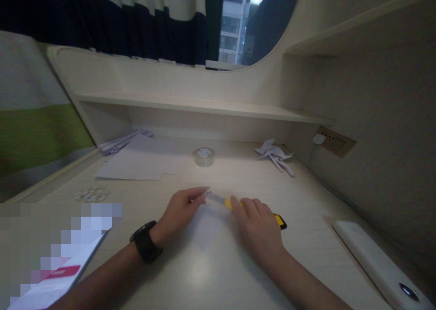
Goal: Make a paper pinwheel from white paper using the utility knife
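Note:
My right hand [259,228] is closed round a yellow and black utility knife [279,220] lying low over the desk, its blade end [218,199] pointing left. My left hand [182,210], with a black watch on its wrist, has its fingers drawn together at the tip of the blade, touching or pinching it. Both hands rest on the pale wooden desk [204,264], over what looks like a white sheet of paper [207,230].
A roll of clear tape [204,157] stands behind the hands. White sheets [139,162] lie at the back left, a folded paper pinwheel [274,155] at the back right. A white flat device [378,264] lies at the right edge, small white pieces [91,194] at the left.

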A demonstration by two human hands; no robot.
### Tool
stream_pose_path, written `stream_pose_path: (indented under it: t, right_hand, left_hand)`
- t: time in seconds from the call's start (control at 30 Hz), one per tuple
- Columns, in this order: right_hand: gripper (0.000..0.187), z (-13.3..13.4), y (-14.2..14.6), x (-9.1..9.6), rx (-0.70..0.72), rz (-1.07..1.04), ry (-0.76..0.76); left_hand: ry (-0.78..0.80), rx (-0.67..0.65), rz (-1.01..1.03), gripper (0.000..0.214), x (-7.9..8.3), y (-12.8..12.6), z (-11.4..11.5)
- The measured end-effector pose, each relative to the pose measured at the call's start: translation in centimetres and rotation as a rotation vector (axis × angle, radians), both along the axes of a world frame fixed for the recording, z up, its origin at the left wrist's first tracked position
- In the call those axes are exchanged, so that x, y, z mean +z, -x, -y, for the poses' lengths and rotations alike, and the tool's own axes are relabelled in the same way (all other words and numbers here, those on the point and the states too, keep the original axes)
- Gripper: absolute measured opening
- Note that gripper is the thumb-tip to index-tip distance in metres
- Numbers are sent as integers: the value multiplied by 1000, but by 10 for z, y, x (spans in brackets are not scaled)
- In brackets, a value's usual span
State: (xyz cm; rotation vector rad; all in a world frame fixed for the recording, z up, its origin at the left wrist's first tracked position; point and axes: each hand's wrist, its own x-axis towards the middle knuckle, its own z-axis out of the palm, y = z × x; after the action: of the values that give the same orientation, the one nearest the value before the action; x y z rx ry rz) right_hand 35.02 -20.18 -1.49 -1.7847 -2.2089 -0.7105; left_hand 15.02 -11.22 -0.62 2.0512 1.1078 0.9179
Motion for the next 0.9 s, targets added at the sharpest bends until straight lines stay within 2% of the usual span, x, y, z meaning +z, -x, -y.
stream_pose_path:
  t: [0.1,0.2,0.33,0.43,0.53,0.63,0.7,0.77,0.83,0.9]
  right_hand:
    - [37,1,0,1,14,67,-56]
    - [37,1,-1,3,18,66,-49]
    - [35,1,0,5,-15,-30,114]
    - [32,1,1,8,-2,-222,279]
    - [23,3,3,12,108,-534,401]
    - [34,3,6,16,171,-880,625]
    - [39,3,8,17,174,-991,731]
    - [36,3,8,15,200,-897,662]
    - [28,3,7,11,202,-655,487]
    - [27,2,5,7,146,-386,351]
  left_hand:
    - [23,3,16,28,0,-1,1]
    - [-8,-12,12,26,-3,-1,0]
    - [-80,15,-20,27,-8,0,-1]
    - [-108,22,-43,28,-9,1,0]
    - [-124,21,-51,29,-10,0,1]
    - [-115,14,-41,29,-9,-1,2]
    - [-84,9,-23,28,-8,-2,3]
    - [-36,14,5,27,-5,-3,3]
    - [7,15,33,26,-2,-3,3]
    - [26,14,50,27,0,-3,3]
